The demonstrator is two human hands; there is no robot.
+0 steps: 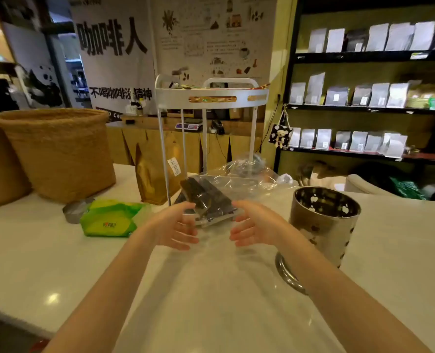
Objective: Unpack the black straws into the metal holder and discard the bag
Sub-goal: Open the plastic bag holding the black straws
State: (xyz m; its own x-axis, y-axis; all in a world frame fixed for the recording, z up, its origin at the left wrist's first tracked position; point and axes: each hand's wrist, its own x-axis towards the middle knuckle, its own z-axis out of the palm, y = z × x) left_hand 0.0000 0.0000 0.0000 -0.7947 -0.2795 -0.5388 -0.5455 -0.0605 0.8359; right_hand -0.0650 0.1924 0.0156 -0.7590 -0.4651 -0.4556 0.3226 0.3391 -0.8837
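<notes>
A clear plastic bag (241, 186) holding a bundle of black straws (206, 197) lies on the white counter (211, 289), its near end raised a little. My left hand (175, 225) is at the bundle's left side and my right hand (254, 225) at its right side, both with fingers spread and palms facing each other. The fingertips are close to the bag's near end; neither hand grips it. The perforated metal holder (323, 222) stands upright to the right, just beyond my right forearm, and looks empty inside.
A green wipes packet (112, 219) and a small tin (73, 210) lie left of the hands. Two woven baskets (56, 151) stand at the far left. A white metal rack (208, 98) and a gold pouch (155, 169) stand behind the bag. Shelves of pouches line the right wall.
</notes>
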